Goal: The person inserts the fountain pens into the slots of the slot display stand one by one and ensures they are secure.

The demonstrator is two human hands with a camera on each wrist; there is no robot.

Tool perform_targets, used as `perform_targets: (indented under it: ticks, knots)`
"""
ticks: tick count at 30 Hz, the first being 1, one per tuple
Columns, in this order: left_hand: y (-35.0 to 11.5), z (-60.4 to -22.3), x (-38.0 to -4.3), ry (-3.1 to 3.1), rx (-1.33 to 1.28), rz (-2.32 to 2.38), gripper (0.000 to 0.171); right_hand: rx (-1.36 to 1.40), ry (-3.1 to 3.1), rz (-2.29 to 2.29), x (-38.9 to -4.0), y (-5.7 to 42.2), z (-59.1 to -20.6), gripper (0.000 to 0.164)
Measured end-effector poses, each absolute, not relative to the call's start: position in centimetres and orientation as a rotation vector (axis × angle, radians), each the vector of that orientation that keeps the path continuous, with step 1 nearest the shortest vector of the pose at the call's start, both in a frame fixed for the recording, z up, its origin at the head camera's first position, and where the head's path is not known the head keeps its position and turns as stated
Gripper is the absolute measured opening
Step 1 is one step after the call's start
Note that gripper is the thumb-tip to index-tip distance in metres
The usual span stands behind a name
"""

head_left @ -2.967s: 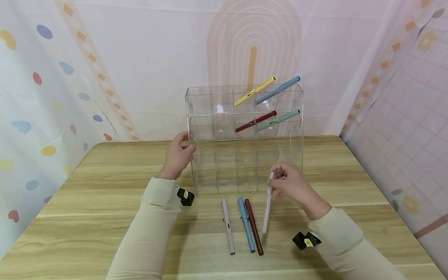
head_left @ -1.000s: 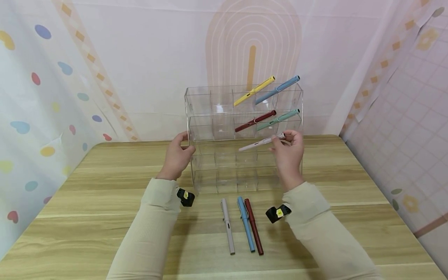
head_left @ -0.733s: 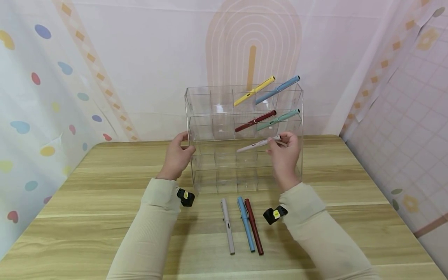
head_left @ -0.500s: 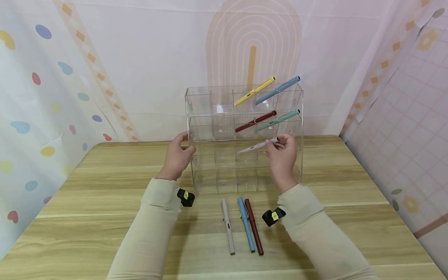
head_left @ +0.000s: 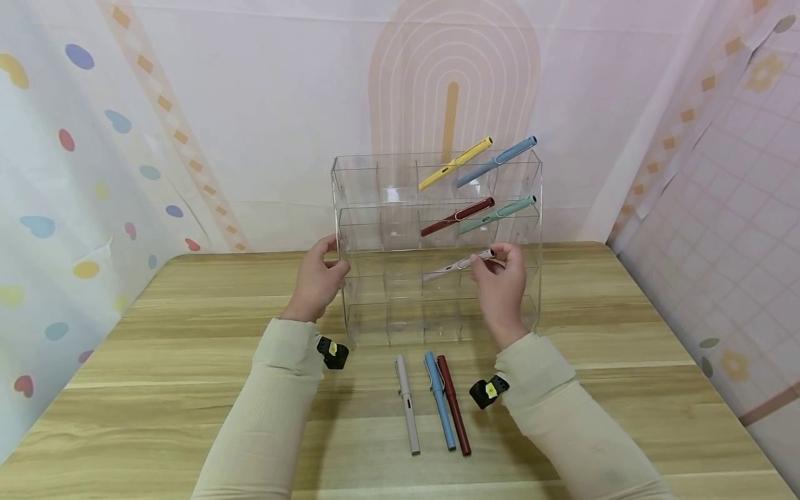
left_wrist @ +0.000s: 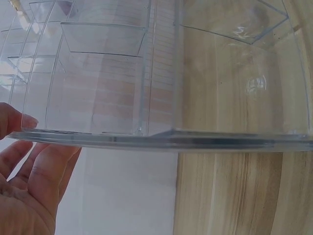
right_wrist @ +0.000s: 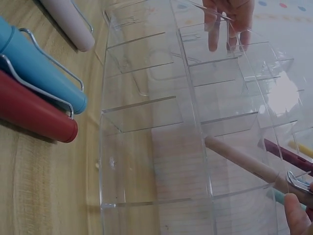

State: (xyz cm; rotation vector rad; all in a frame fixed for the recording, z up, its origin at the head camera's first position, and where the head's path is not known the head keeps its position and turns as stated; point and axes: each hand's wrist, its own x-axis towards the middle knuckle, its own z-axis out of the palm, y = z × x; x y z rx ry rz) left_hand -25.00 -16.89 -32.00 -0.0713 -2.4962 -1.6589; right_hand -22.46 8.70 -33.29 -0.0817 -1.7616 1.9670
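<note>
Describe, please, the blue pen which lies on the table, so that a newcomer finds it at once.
On the wooden table stands a clear rack. In front of it, the blue pen is the middle of three, between a grey pen and a dark red pen. Its light blue body sets it apart from both.

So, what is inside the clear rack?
The rack holds a yellow pen and blue pen in its top row, a red pen and green pen in the second. A pale pen reaches into the third; the right hand grips it and covers part of it.
</note>
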Motion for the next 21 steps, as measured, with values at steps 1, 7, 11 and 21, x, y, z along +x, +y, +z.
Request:
perform_targets:
  ticks: [1,7,11,21]
  knots:
    - [-16.9,-32.0,-25.0,-2.496,-0.071,-1.659,0.056,-0.074,-1.762,1.967,-22.5,8.7,-33.3,0.028]
    - [-16.9,-32.1,-25.1,-2.496,-0.065,-1.667,0.056,-0.024,-1.782,1.953,-22.3,8.9,-33.6,0.023]
    - [-16.9,-32.1,-25.1,-2.494,-0.066,-1.666,0.056,-0.006,-1.794,1.93,-22.1,9.1,-33.8,0.022]
    - [-16.9,-32.1,-25.2,-2.507,-0.075,-1.663,0.056,0.007,-1.817,1.906,-21.5,9.7,-34.0,0.032]
